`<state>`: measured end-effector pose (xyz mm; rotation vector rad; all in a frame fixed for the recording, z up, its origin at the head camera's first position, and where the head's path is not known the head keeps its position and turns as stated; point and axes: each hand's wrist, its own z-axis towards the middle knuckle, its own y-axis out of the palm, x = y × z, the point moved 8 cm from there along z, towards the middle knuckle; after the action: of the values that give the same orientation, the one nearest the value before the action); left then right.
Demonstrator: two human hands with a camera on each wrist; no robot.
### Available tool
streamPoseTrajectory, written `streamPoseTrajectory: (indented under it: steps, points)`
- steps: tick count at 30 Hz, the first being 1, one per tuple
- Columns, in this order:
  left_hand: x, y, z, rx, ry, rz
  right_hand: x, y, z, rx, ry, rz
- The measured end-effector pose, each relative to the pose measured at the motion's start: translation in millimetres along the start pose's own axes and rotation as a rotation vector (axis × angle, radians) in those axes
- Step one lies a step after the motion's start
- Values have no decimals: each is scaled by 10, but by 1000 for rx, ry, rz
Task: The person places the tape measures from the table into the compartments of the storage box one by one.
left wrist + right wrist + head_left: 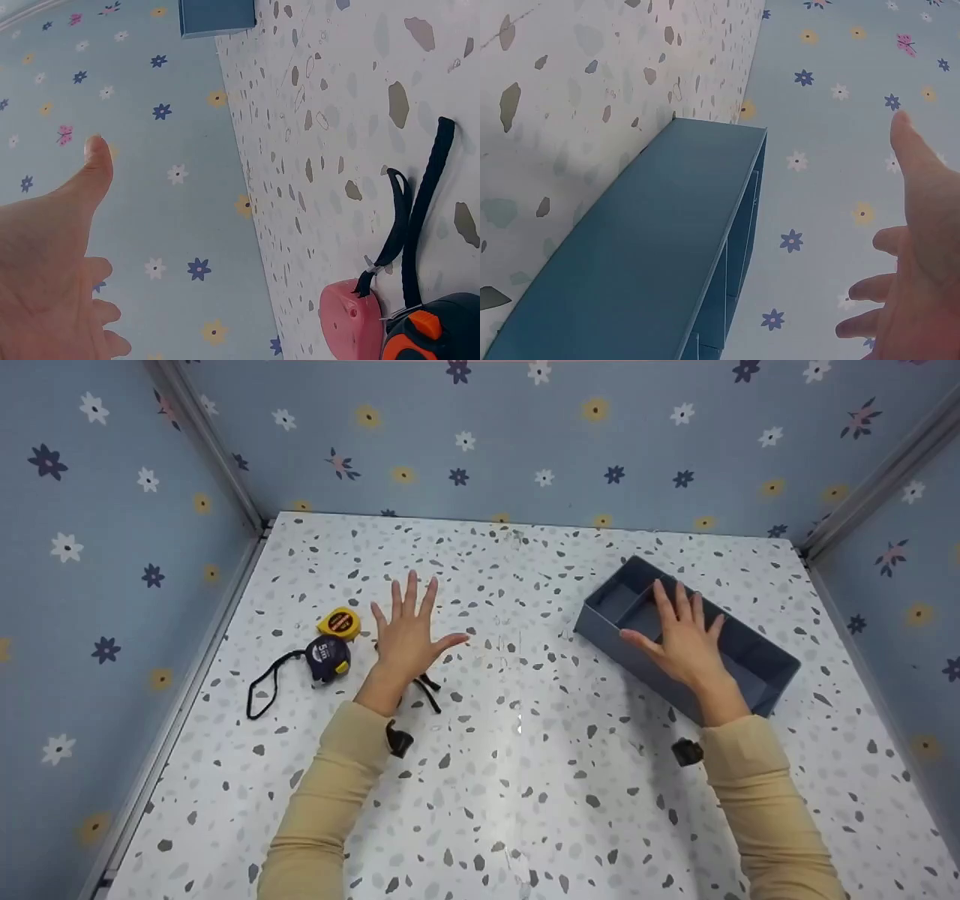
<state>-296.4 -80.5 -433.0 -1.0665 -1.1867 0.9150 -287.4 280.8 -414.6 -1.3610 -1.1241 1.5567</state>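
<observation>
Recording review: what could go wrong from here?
1. The pink case and black-and-orange case have cords lying close together; lifting one might drag the other.
2. The yellow tape measure sits close to the dark one, so a grab could knock its neighbour.
3. The right hand, over the grey divided box, might bump it.

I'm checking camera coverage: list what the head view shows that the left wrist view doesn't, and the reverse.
Head only: rounded yellow tape measure, right hand, tan fabric sleeves.
Left wrist only: rounded pinkish-red case, orange button on a black case.
Both: left hand, black straps, rectangular grey-blue box (cropped in left wrist), white speckled tabletop, blue flowered wall.
</observation>
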Motion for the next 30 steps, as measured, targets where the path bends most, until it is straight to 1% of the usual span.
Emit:
streamPoseTrajectory:
  steps: [4, 12, 18, 25, 30]
  points:
    - [-9, -3, -2, 18, 5, -7, 42, -12, -28, 13, 9, 11]
    - [-49, 2, -39, 18, -2, -46, 163, -32, -89, 5, 49, 13]
    - [-81, 7, -82, 20, -4, -68, 257, -78, -159, 25, 71, 24]
    - [-147, 38, -121, -8, -15, -97, 377, -139, -245, 41, 94, 17]
    - [-196, 44, -182, -25, -19, -128, 477, -185, -308, 48, 117, 32]
